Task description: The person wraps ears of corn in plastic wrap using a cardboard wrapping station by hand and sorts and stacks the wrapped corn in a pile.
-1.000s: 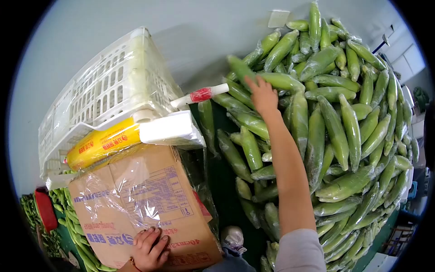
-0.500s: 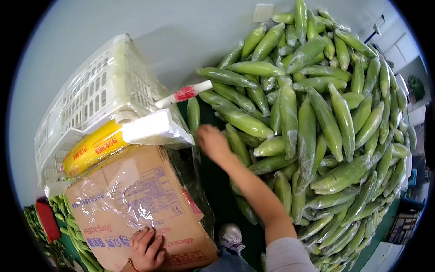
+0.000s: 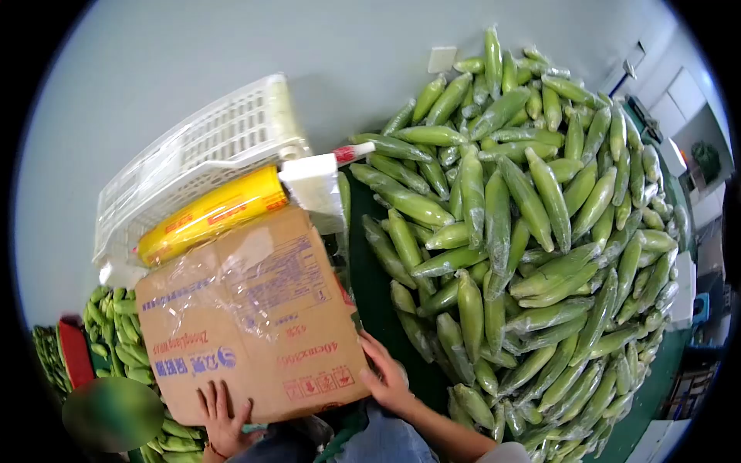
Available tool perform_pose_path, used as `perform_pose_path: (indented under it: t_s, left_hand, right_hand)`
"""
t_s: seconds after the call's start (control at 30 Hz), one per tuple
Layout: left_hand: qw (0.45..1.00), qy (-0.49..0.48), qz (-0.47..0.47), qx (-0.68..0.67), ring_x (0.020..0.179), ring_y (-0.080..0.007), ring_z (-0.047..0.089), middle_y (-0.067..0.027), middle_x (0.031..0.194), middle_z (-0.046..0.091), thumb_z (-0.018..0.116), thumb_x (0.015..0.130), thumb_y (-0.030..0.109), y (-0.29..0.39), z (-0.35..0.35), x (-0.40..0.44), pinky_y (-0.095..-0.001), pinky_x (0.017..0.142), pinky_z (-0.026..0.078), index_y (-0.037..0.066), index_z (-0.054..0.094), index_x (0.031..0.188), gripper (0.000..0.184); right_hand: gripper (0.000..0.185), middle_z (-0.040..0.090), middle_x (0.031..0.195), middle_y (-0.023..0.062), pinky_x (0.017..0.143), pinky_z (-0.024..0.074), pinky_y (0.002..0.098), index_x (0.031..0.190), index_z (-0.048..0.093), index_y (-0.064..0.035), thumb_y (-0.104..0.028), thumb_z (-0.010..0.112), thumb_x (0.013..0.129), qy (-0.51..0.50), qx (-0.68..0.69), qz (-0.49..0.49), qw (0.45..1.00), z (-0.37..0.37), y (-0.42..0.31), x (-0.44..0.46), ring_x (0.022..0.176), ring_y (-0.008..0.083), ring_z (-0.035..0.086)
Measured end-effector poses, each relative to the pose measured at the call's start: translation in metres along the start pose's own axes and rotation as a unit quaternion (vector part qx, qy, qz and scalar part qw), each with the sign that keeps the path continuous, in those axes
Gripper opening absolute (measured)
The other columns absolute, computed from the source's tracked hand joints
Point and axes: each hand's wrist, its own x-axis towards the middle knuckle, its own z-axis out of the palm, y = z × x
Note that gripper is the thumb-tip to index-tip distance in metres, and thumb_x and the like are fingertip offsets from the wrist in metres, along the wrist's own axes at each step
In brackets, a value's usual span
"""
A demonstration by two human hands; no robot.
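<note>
A cardboard box (image 3: 255, 324) wrapped in clear film, with blue and red print, lies in front of me. My left hand (image 3: 222, 417) rests on its near edge, fingers spread. At the box's right edge, my right hand (image 3: 386, 376) lies against the side with its fingers apart. Beyond the box are a yellow roll (image 3: 212, 216), a white block (image 3: 315, 189) and a white plastic crate (image 3: 201, 147). A large heap of film-wrapped green corn cobs (image 3: 478, 185) spreads to the right of my hands.
Behind everything rises a pale wall (image 3: 347, 62). More green cobs or vegetables (image 3: 116, 328) lie at the left, beside a red object (image 3: 76, 351). A white tube with a red label (image 3: 355, 153) sticks out near the block. The floor (image 3: 370, 297) is dark green.
My right hand has let go of a cob on the heap and come back to the box's right edge. The box and crate appear shifted and turned in view.
</note>
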Motion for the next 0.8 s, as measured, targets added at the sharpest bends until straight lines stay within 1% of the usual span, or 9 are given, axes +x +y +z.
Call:
perform_pose_path:
  t_s: [0.07, 0.1, 0.17, 0.3, 0.47, 0.57, 0.7, 0.73, 0.8]
  left_hand:
    - [0.994, 0.022, -0.095, 0.055, 0.135, -0.0566, 0.020, -0.0350, 0.147, 0.023, 0.070, 0.068, 0.030, 0.002, 0.016, -0.006, -0.0704, 0.106, 0.013, 0.014, 0.052, 0.128, 0.065]
    - [0.986, 0.032, -0.153, 0.054, 0.136, -0.0542, 0.021, -0.0302, 0.149, 0.025, 0.065, 0.070, 0.018, 0.010, 0.015, 0.002, -0.0681, 0.108, 0.013, 0.015, 0.054, 0.127, 0.058]
    - [0.978, 0.093, -0.166, 0.081, 0.137, -0.0507, 0.024, -0.0257, 0.150, 0.027, 0.061, 0.070, 0.009, 0.006, 0.029, 0.013, -0.0669, 0.108, 0.015, 0.017, 0.057, 0.126, 0.057]
    - [0.970, 0.160, -0.174, 0.054, 0.137, -0.0459, 0.027, -0.0204, 0.148, 0.033, 0.066, 0.066, 0.010, 0.001, 0.018, 0.021, -0.0665, 0.107, 0.018, 0.027, 0.058, 0.127, 0.064]
    - [0.968, 0.139, -0.188, 0.089, 0.137, -0.0432, 0.027, -0.0162, 0.148, 0.035, 0.071, 0.069, 0.019, -0.023, -0.005, 0.032, -0.0683, 0.105, 0.020, 0.034, 0.046, 0.137, 0.074]
    - [0.968, 0.145, -0.183, 0.087, 0.139, -0.0414, 0.024, -0.0155, 0.150, 0.030, 0.079, 0.060, 0.023, -0.012, 0.013, 0.046, -0.0668, 0.105, 0.022, 0.035, 0.036, 0.143, 0.094]
    - [0.973, 0.145, -0.174, -0.050, 0.139, -0.0418, 0.023, -0.0183, 0.150, 0.027, 0.081, 0.064, 0.029, -0.006, -0.006, 0.030, -0.0638, 0.108, 0.020, 0.032, 0.031, 0.146, 0.096]
    - [0.968, 0.153, -0.193, -0.043, 0.136, -0.0410, 0.028, -0.0202, 0.149, 0.029, 0.079, 0.068, 0.029, 0.003, -0.012, 0.020, -0.0573, 0.109, 0.024, 0.023, 0.032, 0.147, 0.092]
    - [0.937, 0.269, -0.205, -0.091, 0.132, -0.0416, 0.033, -0.0216, 0.146, 0.033, 0.077, 0.070, 0.026, 0.004, 0.013, -0.016, -0.0537, 0.108, 0.028, 0.017, 0.035, 0.144, 0.085]
  right_hand:
    - [0.063, 0.029, 0.149, 0.0232, 0.113, 0.0223, 0.0406, 0.142, 0.034, 0.0014, -0.023, 0.061, 0.090, 0.012, -0.012, -0.021, 1.000, 0.013, -0.003, -0.005, 0.139, 0.0345, 0.029]
    - [0.056, 0.035, 0.146, 0.0210, 0.112, 0.0253, 0.0391, 0.140, 0.037, 0.0016, -0.018, 0.058, 0.092, 0.056, 0.049, 0.012, 0.997, 0.024, -0.006, -0.002, 0.136, 0.0314, 0.034]
    - [0.049, 0.041, 0.143, 0.0177, 0.109, 0.0304, 0.0364, 0.138, 0.040, 0.0024, -0.013, 0.054, 0.094, 0.102, 0.083, 0.018, 0.991, 0.035, 0.003, 0.017, 0.131, 0.0266, 0.040]
    - [0.043, 0.050, 0.135, 0.0109, 0.106, 0.0329, 0.0294, 0.137, 0.042, 0.0039, -0.014, 0.048, 0.099, 0.111, 0.100, 0.040, 0.988, 0.043, -0.018, 0.040, 0.123, 0.0164, 0.046]
    - [0.042, 0.055, 0.131, 0.0117, 0.101, 0.0375, 0.0293, 0.136, 0.045, 0.0032, -0.017, 0.047, 0.099, 0.110, 0.137, -0.015, 0.984, 0.065, -0.005, 0.083, 0.118, 0.0170, 0.051]
    - [0.040, 0.057, 0.128, 0.0113, 0.099, 0.0390, 0.0299, 0.133, 0.047, 0.0038, -0.016, 0.048, 0.099, 0.103, 0.134, -0.044, 0.985, 0.043, 0.007, 0.094, 0.116, 0.0164, 0.052]
    - [0.046, 0.053, 0.133, 0.0150, 0.102, 0.0367, 0.0315, 0.136, 0.044, 0.0035, -0.026, 0.045, 0.100, 0.089, 0.120, 0.003, 0.989, 0.034, 0.004, 0.080, 0.121, 0.0214, 0.049]
    - [0.048, 0.052, 0.134, 0.0160, 0.102, 0.0358, 0.0320, 0.136, 0.043, 0.0031, -0.029, 0.045, 0.100, 0.096, 0.086, 0.018, 0.991, 0.028, 0.005, 0.067, 0.122, 0.0229, 0.049]
    - [0.051, 0.052, 0.134, 0.0166, 0.104, 0.0339, 0.0327, 0.135, 0.046, 0.0017, -0.036, 0.042, 0.101, 0.092, -0.012, 0.044, 0.995, 0.018, 0.024, 0.032, 0.124, 0.0257, 0.047]
